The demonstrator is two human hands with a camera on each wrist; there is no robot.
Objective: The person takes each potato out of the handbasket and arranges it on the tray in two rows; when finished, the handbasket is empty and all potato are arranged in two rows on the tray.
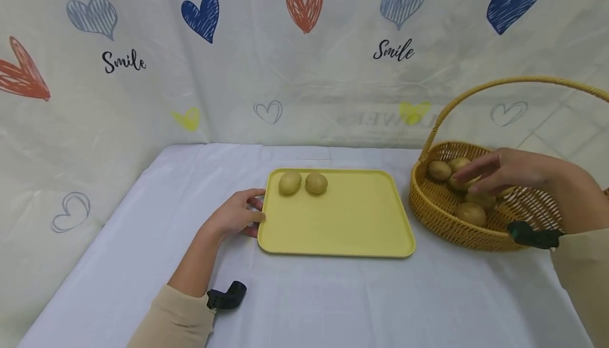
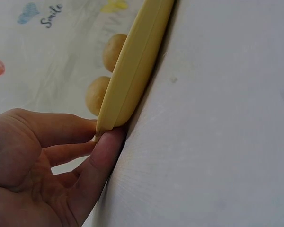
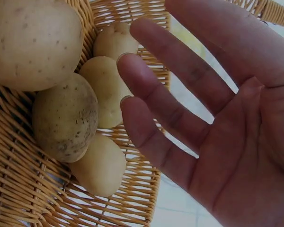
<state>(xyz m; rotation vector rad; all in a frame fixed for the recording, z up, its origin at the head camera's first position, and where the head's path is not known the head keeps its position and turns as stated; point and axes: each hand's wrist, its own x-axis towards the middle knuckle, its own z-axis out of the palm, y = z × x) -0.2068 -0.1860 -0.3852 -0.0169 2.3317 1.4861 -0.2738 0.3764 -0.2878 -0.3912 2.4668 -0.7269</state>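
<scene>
Head: I read "Smile" (image 1: pixel 394 50) twice on the backdrop (image 1: pixel 285 75) behind the yellow tray (image 1: pixel 333 226); right of it, a basket (image 1: pixel 444 232). Left wrist: the left hand (image 2: pixel 42 179) pinches the tray's rim, two potatoes (image 2: pixel 98 95) on it. Right wrist: the right hand (image 3: pixel 227 132), fingers apart, empty, beside basketed potatoes (image 3: pixel 66 116).

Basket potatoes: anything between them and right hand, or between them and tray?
Right hand to potatoes: nothing visible. Potatoes to tray: the left rim of the basket, with its handle rising there; between basket and tray, nothing visible on the cloth.
</scene>
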